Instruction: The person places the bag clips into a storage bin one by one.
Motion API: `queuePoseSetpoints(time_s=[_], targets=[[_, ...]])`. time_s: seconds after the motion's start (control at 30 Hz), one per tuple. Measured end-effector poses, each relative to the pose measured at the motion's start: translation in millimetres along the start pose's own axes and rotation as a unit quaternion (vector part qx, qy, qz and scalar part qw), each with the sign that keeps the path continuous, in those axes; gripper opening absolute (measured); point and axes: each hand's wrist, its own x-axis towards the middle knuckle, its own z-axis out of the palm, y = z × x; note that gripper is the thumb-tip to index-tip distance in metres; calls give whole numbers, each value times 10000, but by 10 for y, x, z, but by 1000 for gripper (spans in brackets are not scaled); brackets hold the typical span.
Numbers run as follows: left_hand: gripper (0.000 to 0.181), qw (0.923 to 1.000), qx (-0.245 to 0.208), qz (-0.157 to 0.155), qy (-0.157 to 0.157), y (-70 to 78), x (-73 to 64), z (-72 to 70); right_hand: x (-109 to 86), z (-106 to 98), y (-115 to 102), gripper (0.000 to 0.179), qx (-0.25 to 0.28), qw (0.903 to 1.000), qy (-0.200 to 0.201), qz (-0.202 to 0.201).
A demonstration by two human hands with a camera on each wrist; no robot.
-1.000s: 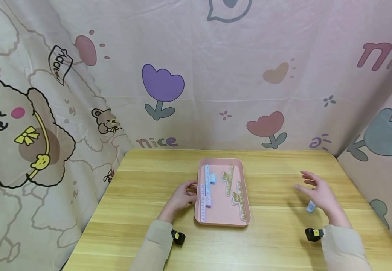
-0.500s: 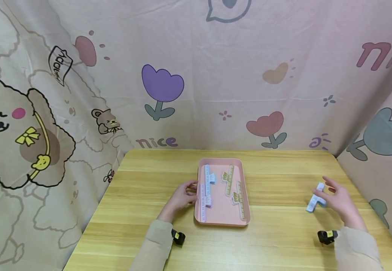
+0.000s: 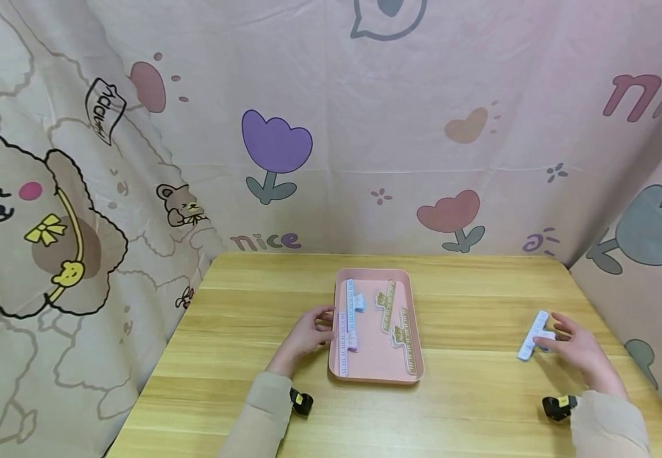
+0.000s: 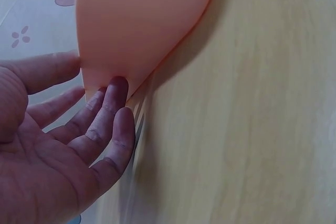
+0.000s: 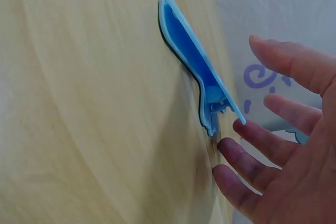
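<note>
In the head view, my left hand (image 3: pixel 309 331) rests at the left side of a pink tray (image 3: pixel 376 375), its fingertips against the outer wall (image 4: pixel 142 19). On the table at the right lies a light blue sealing clip (image 3: pixel 533 336) with a short tab on its right side. My right hand (image 3: pixel 582 353) is beside that tab, thumb and fingers spread apart. The right wrist view shows the clip (image 5: pixel 191 51) standing on its edge, with the fingertips right at its tail end and not closed round it.
Inside the tray lie a blue clip (image 3: pixel 350 305), a lilac clip (image 3: pixel 343 343) and two clear clips with gold marks (image 3: pixel 386 305). A printed curtain (image 3: pixel 331 127) hangs behind the wooden table (image 3: pixel 468 407) and along its sides.
My right hand has moved right and toward the body, off the blue clip it was covering, so more of the clip shows. The left hand and the tray have stayed put.
</note>
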Motion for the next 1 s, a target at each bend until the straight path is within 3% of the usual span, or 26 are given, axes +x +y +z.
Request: queuePoseSetpoints(time_s=[0.13,0.4,0.67,1.0], targets=[[66,10000,6,-3,18,5,-1,1,0,4,9,93,-101,9999,42,17],[64,10000,-17,-17,4,87,-32,-5,10,-8,55,99,-217,9986,43,483],[64,10000,-46,8,11,6,-7,0,20,9,87,90,-517,9973,259,457],[64,10000,-11,-71,47,19,-10,2,36,17,92,79,-567,9962,440,494]])
